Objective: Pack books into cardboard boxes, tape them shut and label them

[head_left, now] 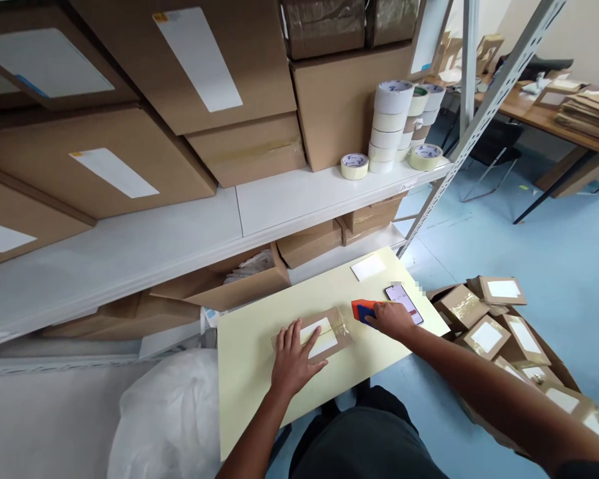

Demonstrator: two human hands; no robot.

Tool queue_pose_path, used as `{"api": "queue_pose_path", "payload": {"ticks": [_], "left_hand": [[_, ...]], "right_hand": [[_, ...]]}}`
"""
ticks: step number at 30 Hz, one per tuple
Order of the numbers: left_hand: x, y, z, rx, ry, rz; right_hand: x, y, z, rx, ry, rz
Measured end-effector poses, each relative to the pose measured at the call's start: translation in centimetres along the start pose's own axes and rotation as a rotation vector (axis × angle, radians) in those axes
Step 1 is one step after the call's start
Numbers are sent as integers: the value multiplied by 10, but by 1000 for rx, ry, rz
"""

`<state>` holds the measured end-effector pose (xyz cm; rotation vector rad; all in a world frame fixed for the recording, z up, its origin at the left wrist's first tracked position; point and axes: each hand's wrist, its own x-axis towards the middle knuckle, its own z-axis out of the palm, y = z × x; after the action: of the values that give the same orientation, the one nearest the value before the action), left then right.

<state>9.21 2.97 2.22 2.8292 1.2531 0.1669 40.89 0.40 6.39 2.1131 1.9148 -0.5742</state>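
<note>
My left hand lies with spread fingers on a small cardboard box, over its white label. Shiny clear tape shows at the box's right end. My right hand is closed around a red-and-blue tape dispenser, a short way right of the box and apart from it. Part of the dispenser is hidden by my fingers. Just beyond that hand, a phone with a lit screen lies on the pale yellow table. A white card is near the table's far edge.
Ahead stands a shelf with large cartons and stacked tape rolls. Taped small boxes fill a carton on the floor at right. A white plastic bag bulges at the table's left. A wooden desk is farther back.
</note>
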Motion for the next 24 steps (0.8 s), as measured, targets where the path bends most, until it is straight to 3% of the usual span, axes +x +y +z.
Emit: {"api": "queue_pose_path", "payload": {"ticks": [3, 8, 12, 15, 18, 21, 24], "left_hand": [[0, 1, -1, 20, -2, 14], [-5, -5, -1, 33, -23, 55], [-13, -11, -2, 37, -39, 55], [-16, -11, -1, 37, -51, 41], [-17, -10, -1, 34, -43, 42], [-18, -8, -1, 28, -19, 41], [-18, -7, -2, 29, -10, 32]], "right_hand": [[-2, -13, 33, 129, 93, 72], [10, -33, 78, 218, 92, 100], [9, -31, 88, 277, 111, 98], [-8, -41, 90, 435, 319, 50], [-32, -73, 96, 753, 536, -134], [-46, -110, 104, 976, 523, -242], [-45, -130, 111, 1143, 511, -189]]}}
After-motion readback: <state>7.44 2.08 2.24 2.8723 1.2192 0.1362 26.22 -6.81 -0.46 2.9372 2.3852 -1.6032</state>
